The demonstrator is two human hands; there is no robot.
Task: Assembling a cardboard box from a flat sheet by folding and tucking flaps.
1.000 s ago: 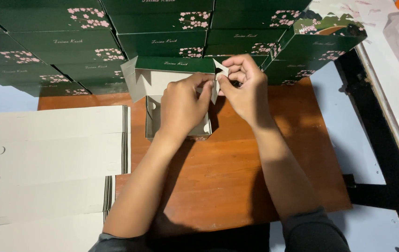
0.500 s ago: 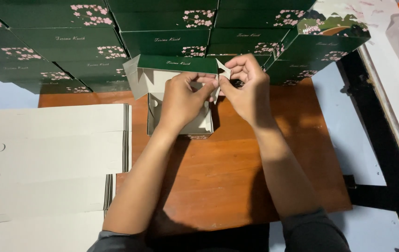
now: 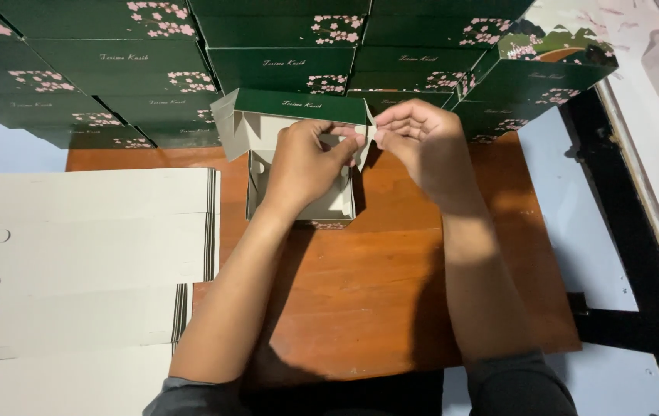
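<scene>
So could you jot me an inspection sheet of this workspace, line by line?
Surface: brown wooden table.
Job's things: half-folded green box, grey inside, open.
Clutter: flat grey blanks stacked at left.
Grippers: left hand over the box, fingers at its right corner flap; right hand pinching the same flap.
Cables: nothing seen.
Surroundings: rows of finished green boxes with pink blossoms behind; black frame at right.

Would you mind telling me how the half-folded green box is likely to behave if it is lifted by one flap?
The half-folded green box looks like thin card and holds nothing, so it is probably very light. Its flaps stand loose where the left hand and right hand pinch them, so it would likely flex or unfold. On the wooden table it should slide easily.
</scene>
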